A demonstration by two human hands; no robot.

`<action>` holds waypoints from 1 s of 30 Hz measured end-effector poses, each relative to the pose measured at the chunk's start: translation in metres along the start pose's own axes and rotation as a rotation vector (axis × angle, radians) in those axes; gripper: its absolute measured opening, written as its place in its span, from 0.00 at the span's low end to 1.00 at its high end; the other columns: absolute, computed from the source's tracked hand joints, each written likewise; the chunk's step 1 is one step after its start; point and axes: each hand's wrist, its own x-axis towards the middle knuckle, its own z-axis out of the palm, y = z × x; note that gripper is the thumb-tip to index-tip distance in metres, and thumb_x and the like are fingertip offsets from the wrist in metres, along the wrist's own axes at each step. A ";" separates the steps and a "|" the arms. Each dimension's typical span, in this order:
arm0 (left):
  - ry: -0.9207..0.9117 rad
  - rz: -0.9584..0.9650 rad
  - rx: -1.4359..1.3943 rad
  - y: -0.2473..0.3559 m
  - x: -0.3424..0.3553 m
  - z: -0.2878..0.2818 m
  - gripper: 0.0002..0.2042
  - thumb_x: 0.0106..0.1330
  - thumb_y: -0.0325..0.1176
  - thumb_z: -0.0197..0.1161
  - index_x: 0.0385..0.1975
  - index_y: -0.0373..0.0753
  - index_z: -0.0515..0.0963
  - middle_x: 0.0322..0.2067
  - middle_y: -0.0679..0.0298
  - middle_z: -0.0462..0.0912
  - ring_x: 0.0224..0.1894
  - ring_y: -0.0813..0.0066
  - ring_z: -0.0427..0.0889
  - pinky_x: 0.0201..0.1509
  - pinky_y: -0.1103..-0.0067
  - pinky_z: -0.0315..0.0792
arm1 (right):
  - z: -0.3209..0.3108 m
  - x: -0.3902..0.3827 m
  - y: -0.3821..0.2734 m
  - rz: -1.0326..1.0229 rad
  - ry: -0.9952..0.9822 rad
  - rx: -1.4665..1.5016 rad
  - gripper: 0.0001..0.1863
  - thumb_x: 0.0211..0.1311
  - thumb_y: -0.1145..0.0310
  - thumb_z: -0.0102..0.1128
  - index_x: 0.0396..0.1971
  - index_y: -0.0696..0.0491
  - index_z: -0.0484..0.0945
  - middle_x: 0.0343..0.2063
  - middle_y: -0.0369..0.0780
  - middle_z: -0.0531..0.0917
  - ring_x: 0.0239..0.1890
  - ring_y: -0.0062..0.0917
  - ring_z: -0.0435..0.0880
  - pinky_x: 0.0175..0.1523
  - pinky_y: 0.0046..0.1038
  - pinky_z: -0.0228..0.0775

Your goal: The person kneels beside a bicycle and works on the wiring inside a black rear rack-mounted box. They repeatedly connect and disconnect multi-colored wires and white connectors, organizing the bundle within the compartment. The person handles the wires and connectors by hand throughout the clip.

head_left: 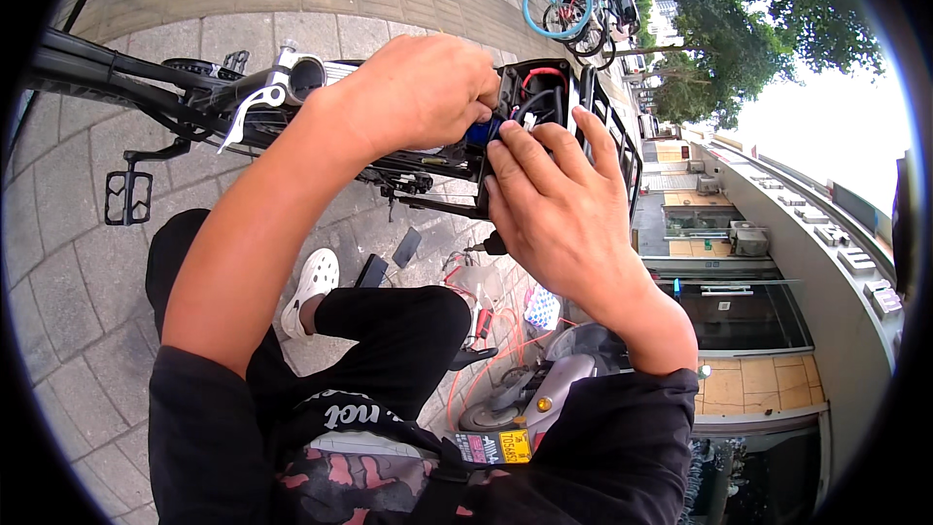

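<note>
A bicycle (185, 97) has an open black rear compartment (535, 71) holding red and black cables (544, 102) and a blue part (479, 133). My left hand (413, 97) reaches into the compartment from the left, fingers curled beside the blue part; what they grip is hidden. My right hand (549, 194) lies over the compartment's lower side, fingers spread and slightly bent on the wires and edge, just right of my left fingertips. A silver clamp with a lever (277, 95) sits left of my left wrist.
A phone-like black object (371, 270), a dark plate (407, 246) and orange cables (501, 331) lie on the paving near my white shoe (313, 282). A scooter (554, 389) stands below right. Blue and other bicycles (554, 0) stand beyond, beside a shopfront (739, 311).
</note>
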 end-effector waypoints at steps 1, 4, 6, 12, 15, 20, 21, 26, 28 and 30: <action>-0.002 -0.012 0.017 0.001 -0.001 -0.002 0.06 0.74 0.33 0.72 0.41 0.38 0.92 0.43 0.58 0.92 0.51 0.47 0.91 0.55 0.57 0.84 | 0.000 0.001 0.000 0.001 -0.004 -0.001 0.18 0.68 0.67 0.78 0.55 0.57 0.92 0.59 0.41 0.91 0.61 0.35 0.88 0.83 0.56 0.64; -0.071 -0.070 0.007 0.006 0.002 -0.004 0.07 0.74 0.33 0.73 0.42 0.38 0.92 0.44 0.59 0.93 0.51 0.48 0.92 0.56 0.57 0.85 | 0.001 -0.001 0.001 0.002 0.012 0.017 0.17 0.67 0.67 0.78 0.54 0.56 0.92 0.59 0.41 0.91 0.60 0.35 0.88 0.83 0.56 0.64; -0.028 -0.027 -0.049 -0.001 0.000 -0.001 0.07 0.74 0.33 0.73 0.42 0.38 0.92 0.44 0.58 0.93 0.51 0.48 0.92 0.56 0.58 0.85 | 0.001 -0.001 0.001 0.002 0.019 0.021 0.17 0.67 0.67 0.78 0.53 0.56 0.92 0.58 0.41 0.91 0.60 0.35 0.88 0.83 0.56 0.64; 0.023 -0.123 -0.214 -0.002 0.002 0.005 0.08 0.73 0.33 0.75 0.45 0.36 0.92 0.44 0.53 0.95 0.50 0.49 0.93 0.57 0.60 0.85 | 0.003 -0.001 0.001 0.009 0.040 0.027 0.17 0.66 0.68 0.78 0.53 0.55 0.92 0.57 0.40 0.92 0.59 0.34 0.89 0.83 0.56 0.65; -0.030 -0.140 -0.232 -0.004 0.003 0.002 0.09 0.74 0.32 0.74 0.47 0.36 0.92 0.46 0.53 0.95 0.50 0.49 0.94 0.57 0.61 0.86 | 0.004 0.000 0.001 0.012 0.043 0.029 0.17 0.65 0.68 0.78 0.53 0.55 0.92 0.57 0.40 0.92 0.59 0.34 0.89 0.83 0.56 0.65; -0.091 -0.119 -0.166 -0.004 0.002 -0.002 0.10 0.73 0.33 0.75 0.48 0.37 0.94 0.46 0.53 0.96 0.51 0.48 0.94 0.58 0.61 0.86 | 0.001 0.001 0.001 0.013 0.035 0.039 0.17 0.65 0.69 0.78 0.52 0.55 0.92 0.58 0.40 0.91 0.60 0.34 0.89 0.83 0.56 0.65; -0.101 -0.117 -0.145 -0.001 0.001 -0.005 0.10 0.73 0.33 0.75 0.48 0.37 0.94 0.46 0.53 0.96 0.51 0.48 0.94 0.58 0.60 0.86 | 0.001 0.001 0.001 0.011 0.030 0.041 0.17 0.65 0.69 0.78 0.52 0.55 0.92 0.58 0.40 0.91 0.60 0.34 0.89 0.83 0.56 0.65; -0.171 -0.139 -0.068 0.006 0.001 -0.014 0.09 0.72 0.34 0.73 0.46 0.38 0.94 0.45 0.54 0.96 0.52 0.48 0.93 0.58 0.58 0.86 | -0.001 0.001 0.001 0.004 0.020 0.052 0.16 0.64 0.69 0.78 0.51 0.55 0.92 0.58 0.40 0.92 0.60 0.35 0.89 0.82 0.56 0.65; -0.214 -0.137 -0.047 0.012 0.001 -0.017 0.09 0.72 0.33 0.73 0.46 0.39 0.94 0.44 0.54 0.96 0.51 0.47 0.94 0.57 0.57 0.86 | 0.001 0.000 0.002 -0.002 0.024 0.064 0.16 0.64 0.69 0.78 0.51 0.55 0.92 0.58 0.40 0.92 0.60 0.35 0.89 0.82 0.56 0.65; -0.148 -0.139 -0.026 0.015 -0.001 -0.010 0.09 0.72 0.33 0.72 0.45 0.39 0.94 0.43 0.54 0.96 0.50 0.46 0.94 0.56 0.56 0.86 | 0.000 0.001 0.001 0.001 0.012 0.059 0.16 0.64 0.70 0.78 0.52 0.55 0.92 0.58 0.40 0.91 0.60 0.36 0.88 0.82 0.57 0.65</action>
